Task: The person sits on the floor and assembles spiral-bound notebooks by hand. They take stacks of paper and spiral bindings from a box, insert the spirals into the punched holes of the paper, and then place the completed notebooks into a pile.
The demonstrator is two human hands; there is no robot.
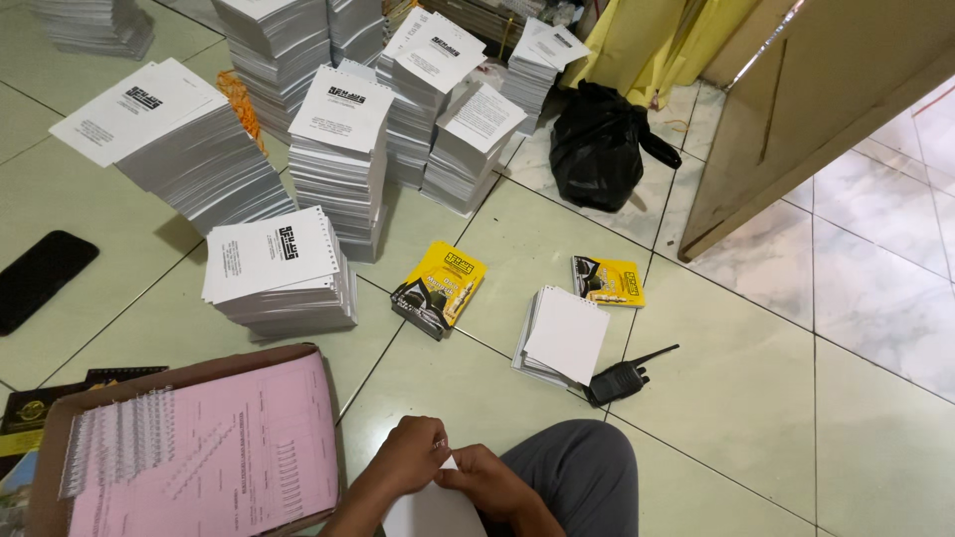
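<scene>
Both hands, left hand (pixel 410 459) and right hand (pixel 489 484), pinch white sheet (pixel 434 512); yellow-black booklets (pixel 439 287) ahead.

Hands (pixel 453 475) grip paper (pixel 433 512); box (pixel 60 423) left, booklet stacks (pixel 298 149) beyond.

Bright, even light; soft shadows

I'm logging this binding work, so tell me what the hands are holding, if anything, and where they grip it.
Both the left hand and right hand pinch a white sheet along its top edge.
</scene>
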